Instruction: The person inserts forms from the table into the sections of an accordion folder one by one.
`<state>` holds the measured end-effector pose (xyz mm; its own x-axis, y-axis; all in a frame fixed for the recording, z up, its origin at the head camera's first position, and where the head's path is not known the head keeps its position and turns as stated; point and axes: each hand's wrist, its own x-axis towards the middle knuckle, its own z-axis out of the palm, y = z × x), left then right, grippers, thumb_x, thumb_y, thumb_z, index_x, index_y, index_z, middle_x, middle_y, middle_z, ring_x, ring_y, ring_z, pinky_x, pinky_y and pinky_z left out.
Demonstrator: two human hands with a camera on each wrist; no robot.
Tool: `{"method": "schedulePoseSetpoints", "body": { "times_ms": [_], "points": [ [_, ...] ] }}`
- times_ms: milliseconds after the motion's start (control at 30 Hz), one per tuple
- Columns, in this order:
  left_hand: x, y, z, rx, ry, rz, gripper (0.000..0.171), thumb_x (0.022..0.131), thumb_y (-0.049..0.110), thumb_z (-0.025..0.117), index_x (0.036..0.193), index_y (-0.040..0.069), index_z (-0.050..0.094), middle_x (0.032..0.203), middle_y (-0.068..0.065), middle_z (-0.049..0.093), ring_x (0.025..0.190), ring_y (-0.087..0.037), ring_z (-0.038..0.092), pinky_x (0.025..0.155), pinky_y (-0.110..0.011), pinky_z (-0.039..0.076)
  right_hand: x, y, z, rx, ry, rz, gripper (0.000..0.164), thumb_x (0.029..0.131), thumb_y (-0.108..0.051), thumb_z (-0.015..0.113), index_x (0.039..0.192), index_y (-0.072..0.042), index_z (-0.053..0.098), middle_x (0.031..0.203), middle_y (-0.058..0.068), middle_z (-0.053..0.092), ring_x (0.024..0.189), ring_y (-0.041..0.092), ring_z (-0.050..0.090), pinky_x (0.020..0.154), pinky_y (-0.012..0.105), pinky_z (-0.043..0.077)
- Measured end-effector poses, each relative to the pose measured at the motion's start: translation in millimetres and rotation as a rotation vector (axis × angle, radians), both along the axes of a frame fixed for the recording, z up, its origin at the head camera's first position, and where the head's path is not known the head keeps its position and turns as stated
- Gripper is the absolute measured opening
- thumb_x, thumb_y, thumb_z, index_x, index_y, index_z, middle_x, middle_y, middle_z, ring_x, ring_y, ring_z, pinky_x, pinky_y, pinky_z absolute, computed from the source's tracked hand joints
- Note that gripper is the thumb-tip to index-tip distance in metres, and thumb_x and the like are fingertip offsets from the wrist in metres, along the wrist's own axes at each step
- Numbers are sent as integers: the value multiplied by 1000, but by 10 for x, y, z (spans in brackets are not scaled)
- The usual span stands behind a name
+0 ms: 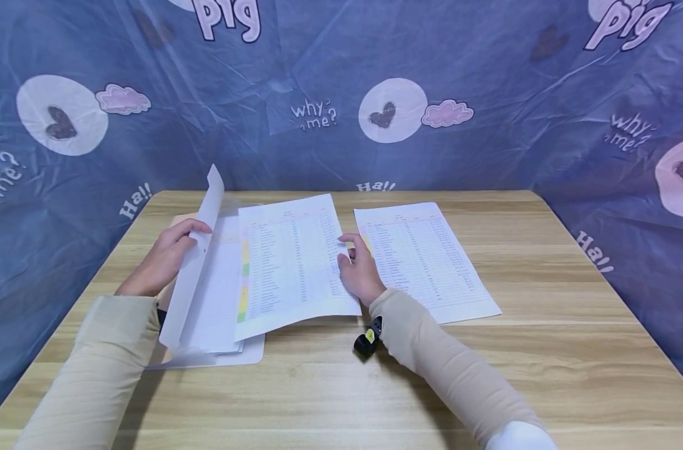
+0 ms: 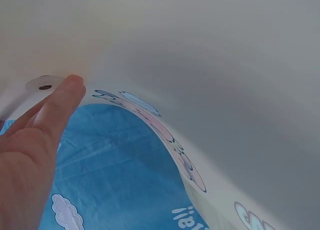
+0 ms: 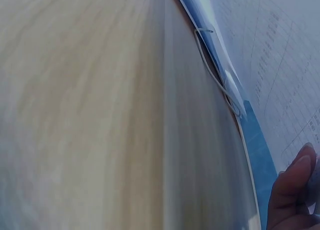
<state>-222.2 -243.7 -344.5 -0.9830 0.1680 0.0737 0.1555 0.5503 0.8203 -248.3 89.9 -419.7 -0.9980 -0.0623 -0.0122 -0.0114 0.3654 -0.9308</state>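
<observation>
My left hand (image 1: 169,253) grips the raised cover (image 1: 192,275) of a white document folder at the left. That cover (image 2: 210,69) fills the left wrist view, with cartoon print and a round fastener (image 2: 45,84) near my fingers. Inside the folder lie more white papers (image 1: 220,294). My right hand (image 1: 364,269) pinches the right edge of a printed sheet (image 1: 296,262) with a coloured left column; it slants over the folder's right side, its lower edge curved up. In the right wrist view, my fingers (image 3: 292,185) are at this sheet's edge (image 3: 280,64).
A second printed sheet (image 1: 431,262) lies on the wooden table (image 1: 544,281), partly behind my right hand and sleeve. A thin string loop (image 3: 217,74) hangs by the folder's edge. Blue patterned cloth (image 1: 341,75) stands behind the table.
</observation>
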Motion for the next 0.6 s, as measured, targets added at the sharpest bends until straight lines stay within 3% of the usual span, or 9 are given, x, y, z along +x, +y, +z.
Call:
{"method": "schedulePoseSetpoints", "body": {
  "times_ms": [200,600],
  "points": [
    [-5,-9,-3,-1,0,0,38,95,6,20,123,-3,44,134,-22,33,108,-37,40,73,-26,43,22,-54,1,-21,12,22,35,95,-9,47,127,-20,46,81,6,44,66,19,48,61,31,39],
    [11,3,-3,9,-5,14,38,95,6,20,122,-3,44,131,-22,36,106,-34,43,72,-24,44,53,-166,-19,5,17,39,33,95,-10,48,126,-21,49,92,9,55,76,20,56,66,31,46]
  ]
}}
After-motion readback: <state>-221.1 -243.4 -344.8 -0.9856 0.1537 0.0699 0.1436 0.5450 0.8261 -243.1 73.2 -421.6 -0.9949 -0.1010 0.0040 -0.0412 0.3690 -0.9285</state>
